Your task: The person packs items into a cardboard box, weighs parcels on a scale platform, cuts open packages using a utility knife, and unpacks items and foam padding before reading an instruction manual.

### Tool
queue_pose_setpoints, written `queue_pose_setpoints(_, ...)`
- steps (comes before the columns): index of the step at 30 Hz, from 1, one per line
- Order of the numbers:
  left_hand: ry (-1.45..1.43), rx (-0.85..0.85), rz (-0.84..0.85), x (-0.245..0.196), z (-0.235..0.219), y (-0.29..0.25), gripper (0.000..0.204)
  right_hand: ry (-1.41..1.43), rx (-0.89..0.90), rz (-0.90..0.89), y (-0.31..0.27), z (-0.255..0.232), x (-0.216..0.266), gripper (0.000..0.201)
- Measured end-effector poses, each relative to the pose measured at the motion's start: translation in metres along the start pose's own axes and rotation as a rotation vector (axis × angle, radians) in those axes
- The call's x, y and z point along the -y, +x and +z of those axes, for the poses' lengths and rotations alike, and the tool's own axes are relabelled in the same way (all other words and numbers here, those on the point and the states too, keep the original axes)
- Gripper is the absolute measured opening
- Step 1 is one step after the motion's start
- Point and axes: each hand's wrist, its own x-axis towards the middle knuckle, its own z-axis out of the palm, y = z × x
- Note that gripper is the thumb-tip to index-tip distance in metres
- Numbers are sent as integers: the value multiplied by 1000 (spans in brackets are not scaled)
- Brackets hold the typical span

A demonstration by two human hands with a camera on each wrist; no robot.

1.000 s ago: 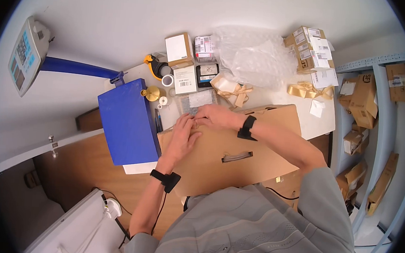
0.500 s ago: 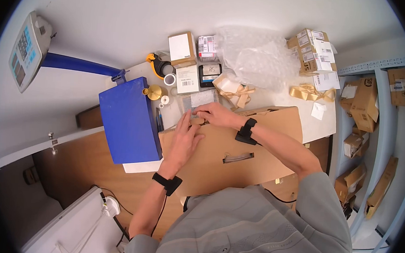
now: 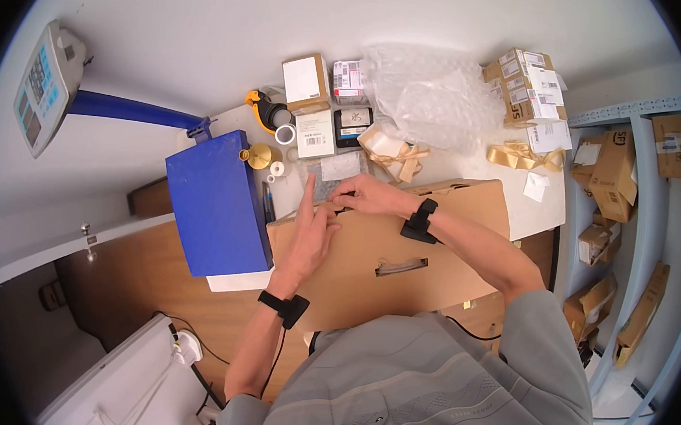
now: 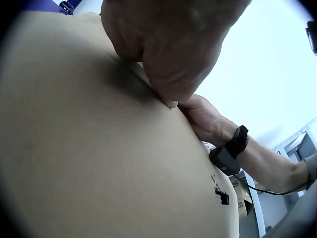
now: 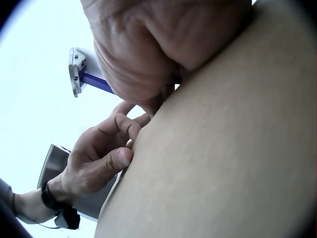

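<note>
A large brown cardboard box (image 3: pixel 458 229), with a handle slot in its face, stands against the table's near side. My left hand (image 3: pixel 305 238) rests at its far edge, index finger straight and the others bent. Close on its right, my right hand (image 3: pixel 367 195) pinches the box's edge with curled fingers. The left wrist view has the left hand (image 4: pixel 168 44) large over the box face (image 4: pixel 99 148), the right hand (image 4: pixel 205 119) beyond. In the right wrist view, the left thumb (image 5: pixel 119 158) touches the box; the right fingertips are partly hidden.
A blue case (image 3: pixel 219 204) is left of the box. Behind are tape rolls (image 3: pixel 259 156), small boxes (image 3: pixel 306 84), bubble wrap (image 3: pixel 435 101) and gold ribbon (image 3: pixel 522 156). A scale display (image 3: pixel 45 89) stands at left; blue shelves (image 3: pixel 641 202) with cartons are at right.
My left index finger has straightened and lifted away from the right fingertips. The right hand has shifted slightly right and stays at the box edge.
</note>
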Motion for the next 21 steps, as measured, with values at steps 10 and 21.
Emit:
queue_pose_setpoints(10, 272, -136, 135, -2, 10, -13, 17, -97, 26, -29, -1, -2, 1, 24)
queue_pose_setpoints(21, 121, -127, 119, 10, 14, -11, 26, -351, -18, -178, -10, -5, 22, 22)
